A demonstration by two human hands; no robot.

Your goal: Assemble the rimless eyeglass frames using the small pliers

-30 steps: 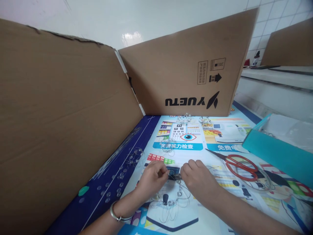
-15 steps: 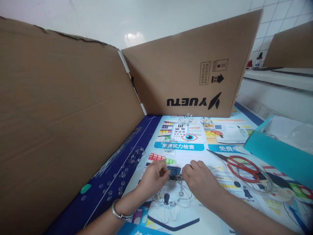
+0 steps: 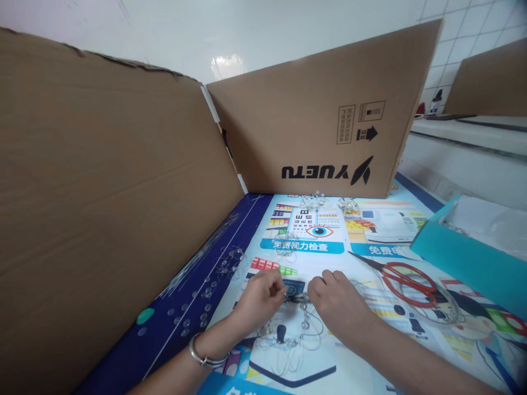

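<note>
I've got my left hand (image 3: 258, 299) and right hand (image 3: 335, 302) low over the printed poster mat (image 3: 370, 241), fingertips of both pinched on the thin clear beaded wire (image 3: 297, 299) stretched between them; its loops trail just below, red-handled scissors (image 3: 405, 281) to the right.

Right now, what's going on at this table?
A person works with both bare hands at a table covered by a printed poster, screened by cardboard panels. The left hand and right hand meet over a small piece of thin wire with clear beads, pinching it between the fingertips. More beaded wire lies just below. Loose clear beads sit to the left, red-handled scissors to the right.
</note>
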